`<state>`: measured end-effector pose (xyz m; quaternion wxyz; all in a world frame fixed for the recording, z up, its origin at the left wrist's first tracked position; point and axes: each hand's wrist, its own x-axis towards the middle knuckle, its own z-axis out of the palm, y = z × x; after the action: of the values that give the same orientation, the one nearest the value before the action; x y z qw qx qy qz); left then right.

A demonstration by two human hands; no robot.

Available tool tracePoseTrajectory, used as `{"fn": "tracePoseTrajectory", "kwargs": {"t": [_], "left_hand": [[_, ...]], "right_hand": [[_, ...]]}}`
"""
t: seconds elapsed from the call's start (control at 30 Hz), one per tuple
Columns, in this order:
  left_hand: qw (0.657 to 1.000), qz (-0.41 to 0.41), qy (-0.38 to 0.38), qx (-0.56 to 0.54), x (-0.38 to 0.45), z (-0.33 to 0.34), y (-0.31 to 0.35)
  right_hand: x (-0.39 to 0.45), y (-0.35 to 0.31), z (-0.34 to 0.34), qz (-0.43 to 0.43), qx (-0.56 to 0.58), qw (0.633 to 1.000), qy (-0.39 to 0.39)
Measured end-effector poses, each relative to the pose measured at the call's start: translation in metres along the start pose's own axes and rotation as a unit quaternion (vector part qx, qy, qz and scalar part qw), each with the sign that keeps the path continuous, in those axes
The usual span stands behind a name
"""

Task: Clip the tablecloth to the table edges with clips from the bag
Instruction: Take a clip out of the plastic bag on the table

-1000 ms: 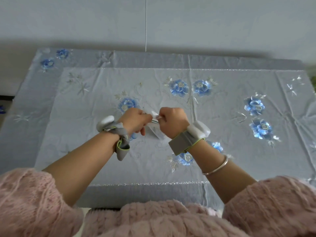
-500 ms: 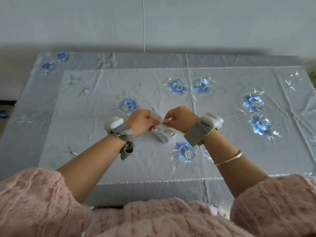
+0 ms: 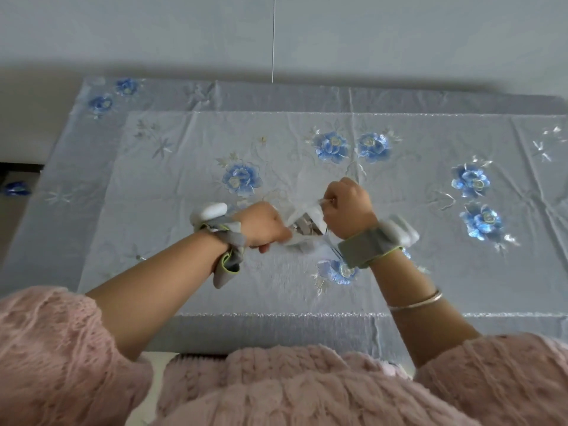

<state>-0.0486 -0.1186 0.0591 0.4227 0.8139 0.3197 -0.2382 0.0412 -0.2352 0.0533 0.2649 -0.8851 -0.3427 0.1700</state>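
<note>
The left hand [image 3: 262,226] and right hand [image 3: 347,206] were both fisted tight on a clear bag [image 3: 302,221] of clips [image 3: 304,223]. They held it above the tablecloth [image 3: 184,167], stretched between them.

Both hands fisted mid-frame: left hand [image 3: 264,225] lower, right hand [image 3: 349,205] raised, forearms converging.
</note>
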Motion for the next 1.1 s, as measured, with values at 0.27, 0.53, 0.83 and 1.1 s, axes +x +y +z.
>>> {"fn": "tracePoseTrajectory", "kwargs": {"t": [0.27,0.53,0.83,1.1], "left_hand": [[0.997,0.04,0.063,0.011,0.005,-0.013,0.003],[0.998,-0.001,-0.003,0.065,0.006,-0.009,0.009],[0.979,0.122,0.104,0.128,-0.005,-0.052,0.044],[0.983,0.076,0.153,-0.063,0.036,-0.047,0.018]], "right_hand": [[0.005,0.008,-0.018,-0.032,-0.035,0.998,-0.04],[0.004,0.031,-0.033,0.001,-0.136,0.984,-0.112],[0.017,0.039,-0.029,-0.011,-0.098,0.992,-0.076],[0.032,0.043,-0.004,0.16,-0.027,0.986,0.027]]}}
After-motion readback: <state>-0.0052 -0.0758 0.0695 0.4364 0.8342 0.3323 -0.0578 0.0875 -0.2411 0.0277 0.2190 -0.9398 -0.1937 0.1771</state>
